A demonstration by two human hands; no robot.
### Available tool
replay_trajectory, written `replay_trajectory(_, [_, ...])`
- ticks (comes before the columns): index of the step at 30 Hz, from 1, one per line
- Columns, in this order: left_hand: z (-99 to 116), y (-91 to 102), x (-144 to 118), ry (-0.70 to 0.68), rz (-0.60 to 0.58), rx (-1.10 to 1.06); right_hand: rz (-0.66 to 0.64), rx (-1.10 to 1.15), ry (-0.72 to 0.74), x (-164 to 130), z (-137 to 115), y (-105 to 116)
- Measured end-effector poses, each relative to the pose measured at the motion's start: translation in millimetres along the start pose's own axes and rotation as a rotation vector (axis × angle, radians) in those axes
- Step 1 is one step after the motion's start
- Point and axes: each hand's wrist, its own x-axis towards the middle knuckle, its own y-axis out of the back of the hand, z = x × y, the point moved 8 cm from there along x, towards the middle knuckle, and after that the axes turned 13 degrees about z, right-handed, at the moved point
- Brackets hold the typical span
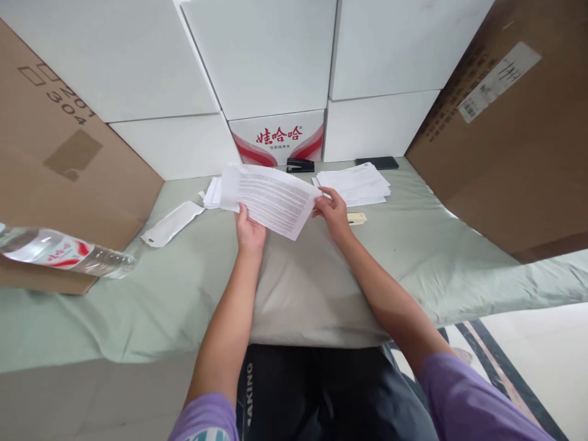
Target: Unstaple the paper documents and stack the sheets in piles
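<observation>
Printed sheets of paper are held up, slightly tilted, above the cloth-covered surface; how many there are I cannot tell. My left hand grips their lower left edge, thumb on the printed face. At the right end, my right hand pinches the corner between thumb and fingers. Behind the held paper on the left, another paper stack is partly hidden. To the right lies a loose pile of printed papers. A black stapler sits behind the paper, and a small cream-coloured object lies beside my right wrist.
White cartons form a wall at the back. Brown cardboard boxes stand left and right. A water bottle and a white packet are on the left. A black phone lies at the back right on the green cloth.
</observation>
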Motion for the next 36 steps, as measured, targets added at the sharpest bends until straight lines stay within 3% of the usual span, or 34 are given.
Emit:
replay_trajectory(3, [-6.2,5.2,8.7,0.021,0.008,0.016,-0.096,0.111,-0.149,-5.5,19.4,-17.6])
replay_trajectory(7, [-4.6,17.1,30.4,-0.027,-0.047,0.094,0.004,-0.059,0.018,-4.9,12.3,-5.1])
replay_trajectory(9, [-3.4,28.5,42.9,-0.034,-0.043,0.246,0.043,-0.189,0.143,-5.2,0.8,3.8])
replay_trajectory(11, [-7.9,31.9,48.1,0.005,-0.134,0.444,0.034,-0.3,0.218,-6.5,-7.0,7.0])
replay_trajectory(15, [-8.2,26.2,42.9,-0.052,-0.268,0.555,-0.011,-0.314,0.178,-6.3,-3.0,3.4])
replay_trajectory(22, [-15.3,23.3,37.1,-0.151,-0.262,0.697,-0.017,-0.332,-0.045,1.8,38.5,2.1])
replay_trajectory(28, [-26.6,23.9,38.5,-0.15,-0.259,0.71,-0.076,-0.472,0.03,2.6,42.2,1.6])
replay_trajectory(31, [-16.5,26.5,43.5,-0.155,-0.166,0.649,-0.089,-0.466,0.14,2.0,28.7,1.4])
replay_trajectory(33, [-7.2,31.7,47.9,-0.08,-0.09,0.549,-0.163,-0.424,0.309,-1.8,11.5,-4.5])
replay_trajectory(36, [-12.4,38.1,45.7,0.265,-0.1,0.45,-0.283,-0.423,0.53,-9.7,-6.7,-12.8])
